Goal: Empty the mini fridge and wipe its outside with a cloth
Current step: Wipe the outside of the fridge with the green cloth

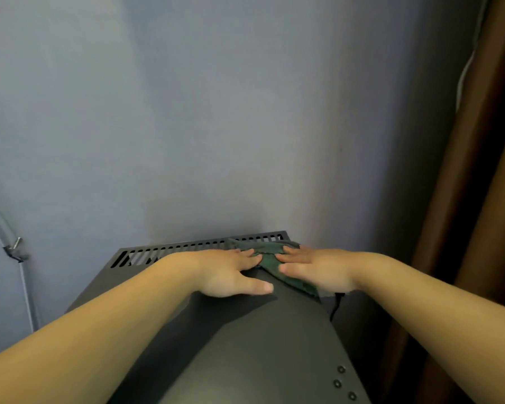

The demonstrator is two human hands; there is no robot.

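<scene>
The dark grey mini fridge (pixel 245 330) fills the lower middle of the head view, seen from above, with a slotted vent along its back edge. A green cloth (pixel 270 255) lies flat on the top near the back right corner. My left hand (pixel 231 272) presses its straight fingers onto the cloth's left edge, thumb spread on the bare top. My right hand (pixel 315 269) lies flat on the cloth's right part, fingers straight and pointing left. The fingertips of both hands nearly meet over the cloth.
A blue-grey wall (pixel 216 112) stands right behind the fridge. A brown curtain (pixel 478 199) hangs at the right with a white cable along it. A black cord (pixel 336 304) drops beside the fridge's right edge. A pale pipe with a clamp (pixel 15 249) runs down the left wall.
</scene>
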